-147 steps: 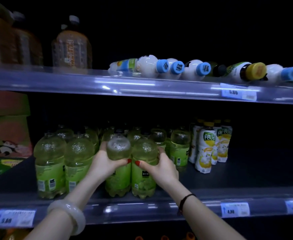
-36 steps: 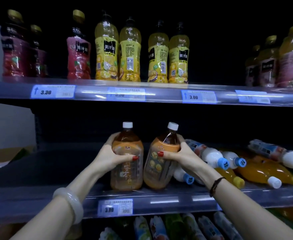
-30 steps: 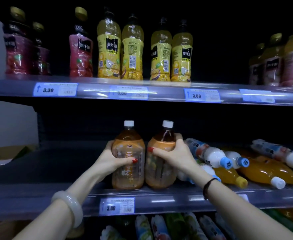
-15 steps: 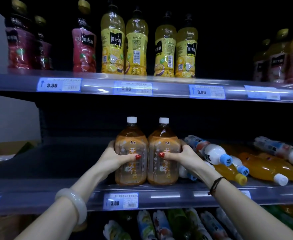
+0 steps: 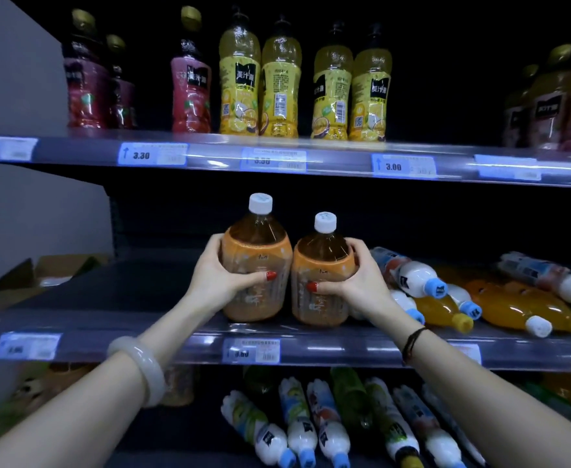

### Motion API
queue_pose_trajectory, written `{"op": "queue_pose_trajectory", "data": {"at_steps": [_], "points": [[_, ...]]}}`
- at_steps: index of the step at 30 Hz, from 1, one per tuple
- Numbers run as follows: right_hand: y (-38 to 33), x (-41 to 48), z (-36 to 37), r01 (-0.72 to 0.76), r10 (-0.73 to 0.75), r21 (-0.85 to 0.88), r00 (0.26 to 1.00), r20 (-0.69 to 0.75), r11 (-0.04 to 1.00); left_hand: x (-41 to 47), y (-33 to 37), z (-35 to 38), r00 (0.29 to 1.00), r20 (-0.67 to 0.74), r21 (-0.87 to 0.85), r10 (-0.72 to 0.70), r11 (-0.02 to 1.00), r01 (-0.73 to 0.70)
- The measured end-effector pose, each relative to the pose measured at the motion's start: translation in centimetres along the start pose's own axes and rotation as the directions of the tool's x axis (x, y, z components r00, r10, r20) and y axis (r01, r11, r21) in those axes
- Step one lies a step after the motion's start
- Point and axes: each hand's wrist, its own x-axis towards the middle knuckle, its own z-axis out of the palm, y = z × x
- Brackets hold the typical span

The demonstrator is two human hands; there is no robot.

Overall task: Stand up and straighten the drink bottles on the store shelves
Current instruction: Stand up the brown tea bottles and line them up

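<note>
Two large amber tea bottles with white caps and orange labels stand side by side on the middle shelf (image 5: 176,336). My left hand (image 5: 221,282) grips the left tea bottle (image 5: 257,251), which sits slightly higher. Around the right tea bottle (image 5: 323,261) my right hand (image 5: 358,282) is closed. The two bottles touch. To their right, white bottles with blue caps (image 5: 415,278) and orange juice bottles (image 5: 513,305) lie on their sides.
The top shelf (image 5: 328,160) holds upright yellow juice bottles (image 5: 240,86) and red ones (image 5: 189,86). On the bottom shelf several white bottles (image 5: 297,423) lie flat. A cardboard box (image 5: 44,275) sits at the left on the middle shelf's bare part.
Both tea bottles have shifted back and slightly right on the shelf, the left one now higher than the right. My hands keep their grip. The view has moved closer.
</note>
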Motion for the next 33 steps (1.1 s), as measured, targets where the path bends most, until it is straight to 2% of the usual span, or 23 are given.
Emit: {"op": "queue_pose_trajectory", "data": {"at_steps": [5, 10, 20, 25, 29, 33], "points": [[-1.7, -1.7, 1.0, 0.084, -0.078, 0.074, 0.993, -0.084, 0.994, -3.1, 2.2, -2.1, 0.998, 0.023, 0.061, 0.065, 0.996, -0.067], [-4.0, -3.4, 2.3, 0.103, -0.101, 0.096, 0.995, -0.021, 0.990, -6.4, 1.6, -4.8, 1.000, 0.020, 0.092, 0.017, 0.996, -0.019], [-6.4, -7.7, 9.2, 0.013, -0.016, 0.145, 1.000, 0.021, 0.989, -10.3, -1.8, -12.6, 0.994, 0.072, 0.103, -0.086, 0.992, 0.079], [-7.2, -10.1, 13.8, -0.046, 0.037, 0.194, 0.998, 0.047, 0.980, -11.4, -6.0, -17.4, 0.971, 0.175, 0.118, -0.165, 0.982, 0.146], [-5.0, -13.1, 18.8, -0.093, 0.077, 0.132, 0.990, 0.120, 0.987, -13.0, -11.2, -20.1, 0.940, 0.259, 0.203, -0.223, 0.964, 0.173], [-1.4, -15.7, 23.1, -0.144, 0.136, 0.038, 0.977, 0.165, 0.989, -14.3, -17.2, -21.8, 0.909, 0.266, 0.248, -0.321, 0.934, 0.258]]}}
